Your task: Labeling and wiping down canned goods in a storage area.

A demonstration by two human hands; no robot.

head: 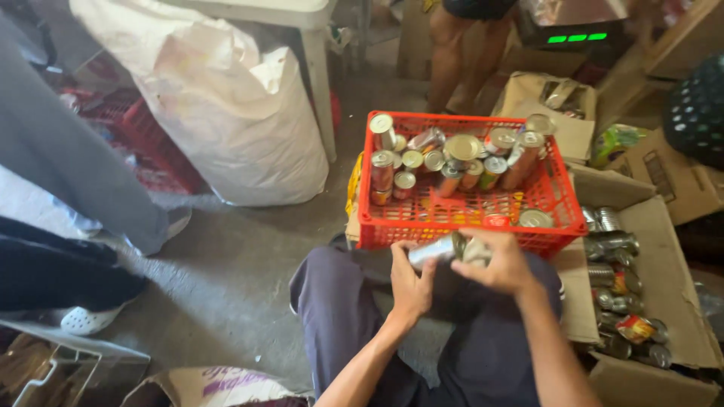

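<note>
Both forearms rise from the bottom centre of the frame and meet just below the middle, over the person's lap in dark trousers (339,316). The left hand (411,283) comes up at a slight lean toward the right, wrist straight, its fingers curled up around the lower end of a silver can (436,249). The right hand (501,264) comes in from the lower right with the wrist bent, knuckles up, its fingers folded over the other end of the same can. Both hands are closed on it, so the can lies nearly level between them, tilted a little up to the right. How tightly each hand grips cannot be told.

The can sits just in front of the near wall of a red crate (460,226) at the centre of the frame, touching or almost touching its rim; which one is unclear. Inside the crate many tins (460,151) stand and lie in the far half.

At the right edge an open cardboard box (671,301) holds more silver cans (615,264), piled loosely. At upper left a large white sack (241,120) leans against a white table leg (320,90). At the top centre another person's bare legs (452,53) stand behind the crate.
</note>
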